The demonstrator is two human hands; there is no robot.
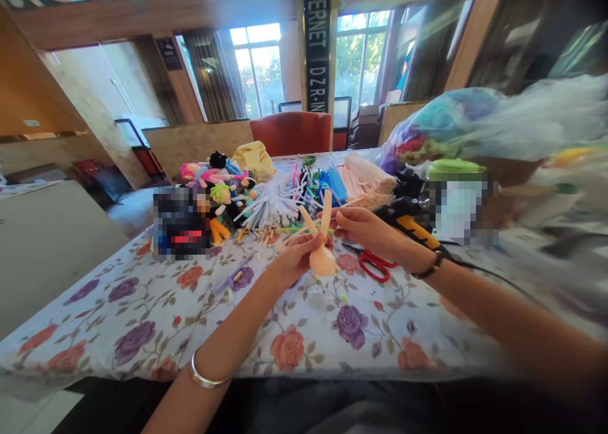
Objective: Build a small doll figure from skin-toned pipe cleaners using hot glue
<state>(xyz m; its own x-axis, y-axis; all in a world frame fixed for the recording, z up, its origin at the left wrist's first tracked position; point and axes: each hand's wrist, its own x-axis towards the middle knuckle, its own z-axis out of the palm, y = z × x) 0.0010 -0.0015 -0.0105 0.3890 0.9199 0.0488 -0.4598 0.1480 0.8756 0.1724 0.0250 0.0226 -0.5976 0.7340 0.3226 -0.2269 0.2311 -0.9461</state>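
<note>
My left hand [298,256] is closed round the neck of a peach pipe-cleaner piece [322,263], held above the table. The piece has a rounded, ribbed lower end, and two flat strips stick up from it in a V. From the other side, my right hand [363,227] pinches at the base of the right-hand strip; its fingertips are partly hidden there. Just below my right hand lie red-handled scissors [375,266] on the flowered tablecloth [313,323]. A lilac pipe-cleaner piece [232,277] rests to the left of my left hand.
Bundles of white pipe cleaners [273,203], blue pipe cleaners [331,185] and peach pipe cleaners [363,177] lie behind my hands. Several small dolls [221,180] are heaped at the left. A yellow-and-black glue gun [418,231] with a cord and large plastic bags [456,120] are at the right.
</note>
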